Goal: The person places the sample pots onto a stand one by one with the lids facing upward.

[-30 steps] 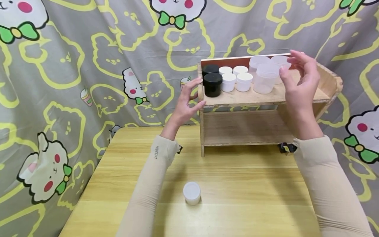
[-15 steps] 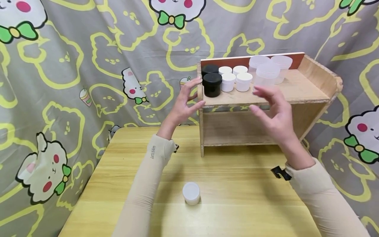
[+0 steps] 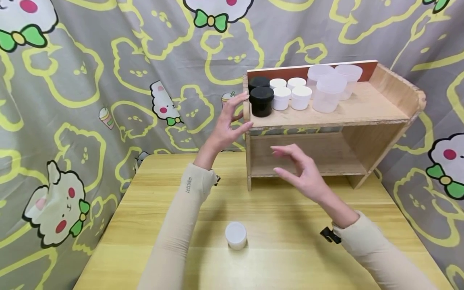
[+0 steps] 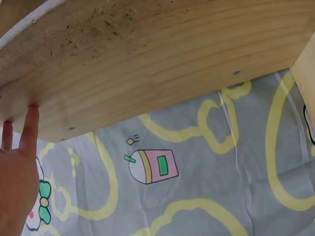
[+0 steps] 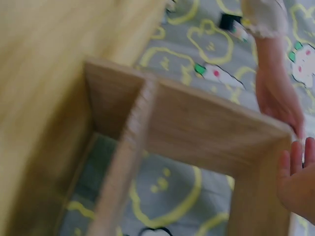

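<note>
My left hand touches the left side of a small wooden shelf with its fingertips. In the left wrist view, fingers of that hand meet the bare wood panel. My right hand hovers in front of the shelf's lower level, thumb and fingers apart, holding nothing. On the top board stand two black-lidded jars, several small white jars and three translucent cups. Closer to me, a white-lidded translucent jar stands upright on the table.
The wooden table runs under the shelf and towards me. A grey curtain with yellow cartoon outlines hangs behind and at both sides. A raised side board bounds the shelf top on the right.
My right hand has drawn away from the translucent cups, down and left to before the lower level. My left hand stays at the shelf's side. Jars and cups have kept their places.
</note>
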Motion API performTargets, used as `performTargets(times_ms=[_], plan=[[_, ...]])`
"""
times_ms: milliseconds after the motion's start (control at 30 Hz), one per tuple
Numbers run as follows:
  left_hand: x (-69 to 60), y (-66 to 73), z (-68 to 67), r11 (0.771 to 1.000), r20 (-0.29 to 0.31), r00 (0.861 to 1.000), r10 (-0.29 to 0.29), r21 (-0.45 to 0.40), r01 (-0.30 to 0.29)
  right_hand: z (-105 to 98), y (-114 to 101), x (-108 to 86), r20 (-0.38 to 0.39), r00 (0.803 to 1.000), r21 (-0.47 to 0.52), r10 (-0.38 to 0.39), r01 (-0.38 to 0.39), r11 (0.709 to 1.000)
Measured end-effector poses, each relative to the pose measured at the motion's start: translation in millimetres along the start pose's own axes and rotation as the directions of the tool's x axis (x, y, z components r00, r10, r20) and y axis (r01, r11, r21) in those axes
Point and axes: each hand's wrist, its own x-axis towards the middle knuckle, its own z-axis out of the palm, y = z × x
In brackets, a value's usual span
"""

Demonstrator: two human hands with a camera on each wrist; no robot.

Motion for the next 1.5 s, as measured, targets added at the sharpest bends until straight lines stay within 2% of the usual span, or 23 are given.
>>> performTargets(times_ms=[233,400,667,800,967,1233,1500], plan=[[-0.2,-0.5,-0.7,1.000,0.002,1.000,0.004,0.008,-0.004,30,23,-15.9,0.133,0.986,-0.027,0.104,-0.101,0.994],[-0.8,-0.7,0.9,1.000,-0.003,1.000,-0.002,0.015,0.002,48,39,-24.8,0.236,0.960,-0.061,0.153,-0.142,0.988],[-0.9,-0.2,0.6,1.000,-0.001,1.000,-0.010,0.009,0.010,68,54,-35.9,0.406,0.876,-0.087,0.261,-0.248,0.965],[-1.5,0.0,-1.6,1.000,0.002,1.000,-0.020,0.015,0.020,76,59,-40.9,0.451,0.846,-0.079,0.285,-0.281,0.957],[-0.5,-0.1,-2.6,1.000,0.024,1.000,-0.016,0.011,0.015,86,67,-49.5,0.501,0.818,-0.083,0.284,-0.281,0.956],[0.3,0.5,-2.6,1.000,0.037,0.999,-0.021,0.012,0.021,103,73,-59.2,0.636,0.725,-0.049,0.265,-0.305,0.951],[0.1,-1.2,-1.8,1.000,0.026,0.999,-0.018,0.021,0.018,113,72,-63.8,0.690,0.670,-0.071,0.274,-0.314,0.947]])
